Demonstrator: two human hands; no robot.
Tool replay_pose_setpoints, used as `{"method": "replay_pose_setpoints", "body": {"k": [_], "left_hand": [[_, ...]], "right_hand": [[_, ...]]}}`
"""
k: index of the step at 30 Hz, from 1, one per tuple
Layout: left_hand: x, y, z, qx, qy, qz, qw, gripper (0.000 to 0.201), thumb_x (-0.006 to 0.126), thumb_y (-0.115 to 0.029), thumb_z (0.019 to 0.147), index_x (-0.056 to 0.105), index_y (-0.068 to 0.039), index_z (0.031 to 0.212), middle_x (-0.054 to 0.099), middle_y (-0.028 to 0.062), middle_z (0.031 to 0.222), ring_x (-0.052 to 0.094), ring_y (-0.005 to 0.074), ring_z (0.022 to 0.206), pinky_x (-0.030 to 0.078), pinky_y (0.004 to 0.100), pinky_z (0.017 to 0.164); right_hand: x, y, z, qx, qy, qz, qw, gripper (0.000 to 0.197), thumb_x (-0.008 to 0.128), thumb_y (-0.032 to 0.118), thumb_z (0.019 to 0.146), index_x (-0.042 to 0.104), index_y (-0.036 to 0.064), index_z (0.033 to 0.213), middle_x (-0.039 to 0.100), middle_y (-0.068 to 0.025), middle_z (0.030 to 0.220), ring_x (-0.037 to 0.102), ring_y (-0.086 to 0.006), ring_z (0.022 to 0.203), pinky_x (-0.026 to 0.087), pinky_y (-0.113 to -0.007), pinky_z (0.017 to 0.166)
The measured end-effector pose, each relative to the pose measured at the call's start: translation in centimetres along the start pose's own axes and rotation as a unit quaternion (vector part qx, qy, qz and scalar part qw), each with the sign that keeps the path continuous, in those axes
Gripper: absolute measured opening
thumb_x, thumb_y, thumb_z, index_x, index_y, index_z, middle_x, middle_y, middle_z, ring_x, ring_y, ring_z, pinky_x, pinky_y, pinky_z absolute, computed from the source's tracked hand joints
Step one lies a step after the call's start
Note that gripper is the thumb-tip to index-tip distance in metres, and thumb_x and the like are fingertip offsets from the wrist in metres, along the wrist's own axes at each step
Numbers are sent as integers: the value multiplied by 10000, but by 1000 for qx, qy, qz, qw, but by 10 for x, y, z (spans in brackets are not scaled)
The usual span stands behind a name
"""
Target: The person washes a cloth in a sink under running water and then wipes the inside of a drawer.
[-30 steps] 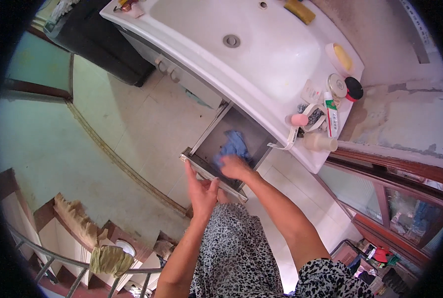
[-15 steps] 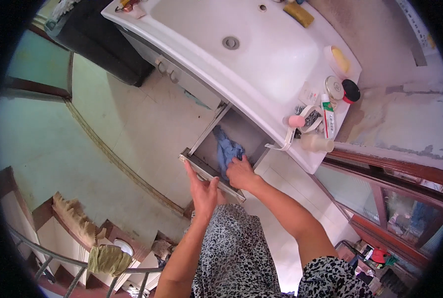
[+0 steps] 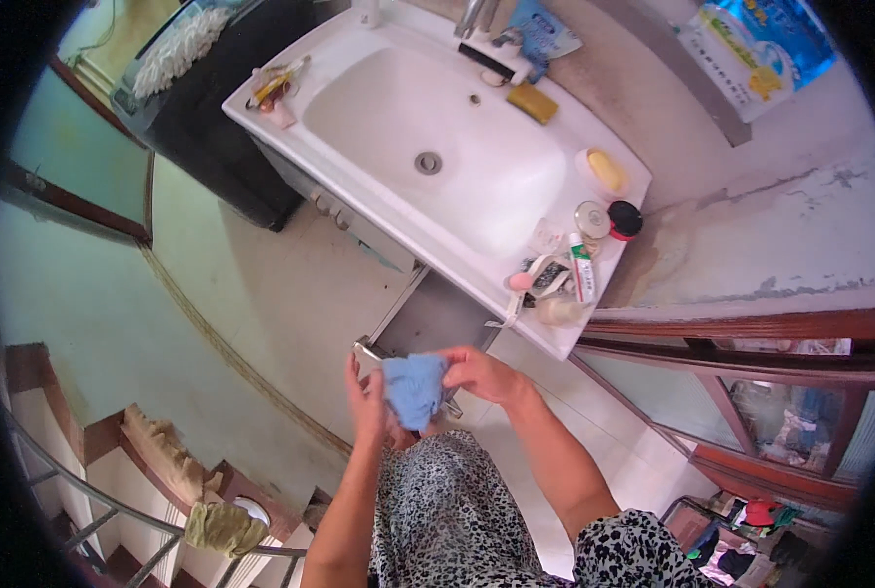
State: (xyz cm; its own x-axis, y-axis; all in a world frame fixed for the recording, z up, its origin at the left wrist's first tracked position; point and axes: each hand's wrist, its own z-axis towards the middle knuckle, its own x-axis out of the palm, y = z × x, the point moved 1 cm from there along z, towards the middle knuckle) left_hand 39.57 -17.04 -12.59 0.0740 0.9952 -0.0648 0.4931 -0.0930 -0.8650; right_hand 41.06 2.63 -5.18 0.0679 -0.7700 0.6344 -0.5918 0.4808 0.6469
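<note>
A crumpled light-blue cloth [image 3: 415, 390] hangs over the front of the pulled-out drawer [image 3: 437, 321]. My right hand [image 3: 486, 375] pinches its upper right corner between thumb and fingers. At the cloth's left edge is my left hand [image 3: 366, 407], its fingers stretched upward and apart; whether it touches the cloth is hard to make out. The grey drawer bottom shows behind the cloth, under the sink's front edge.
The white sink [image 3: 388, 206] carries a toothpaste tube [image 3: 581, 269], a yellow soap bar [image 3: 606, 171], a sponge [image 3: 532, 103] and round containers. A black bin-like box [image 3: 231, 157] stands left. A metal railing [image 3: 143, 524] runs at lower left.
The right hand has lifted the blue cloth out of the drawer and brought it left and toward me. My left hand has left the drawer front and moved beside the cloth. The view has shifted.
</note>
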Motion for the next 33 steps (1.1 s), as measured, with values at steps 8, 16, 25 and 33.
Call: {"method": "replay_pose_setpoints", "body": {"k": [8,16,25,33], "left_hand": [[7,-110,-33,71,200,-21,977,330,478,-264,911,589,-5,1082,617,72,1053,556,185,1001,400,333,899],[109,-174,1,265,189,183,928,201,577,-191,812,644,-4,843,641,138,792,607,300,764,461,355,696],[221,-176,63,256,299,502,770,233,632,-243,664,690,-110,846,663,111,840,634,263,824,473,353,747],[232,-182,64,239,388,439,774,200,634,-182,669,600,-21,784,637,143,768,615,285,740,477,363,674]], "right_hand": [[58,-2,-4,-89,-206,187,956,398,587,211,817,491,97,1185,545,-65,1090,537,-176,999,469,-343,803],[12,-48,-55,-180,-367,185,894,424,542,72,699,542,6,1118,594,-77,971,580,-168,878,476,-292,769],[32,-12,-85,-151,-395,153,893,432,480,45,700,536,-13,1124,612,-60,977,577,-150,873,455,-269,814],[19,-25,-82,-188,-430,137,873,406,490,43,723,525,-6,1125,605,-58,952,578,-154,844,462,-275,794]]}}
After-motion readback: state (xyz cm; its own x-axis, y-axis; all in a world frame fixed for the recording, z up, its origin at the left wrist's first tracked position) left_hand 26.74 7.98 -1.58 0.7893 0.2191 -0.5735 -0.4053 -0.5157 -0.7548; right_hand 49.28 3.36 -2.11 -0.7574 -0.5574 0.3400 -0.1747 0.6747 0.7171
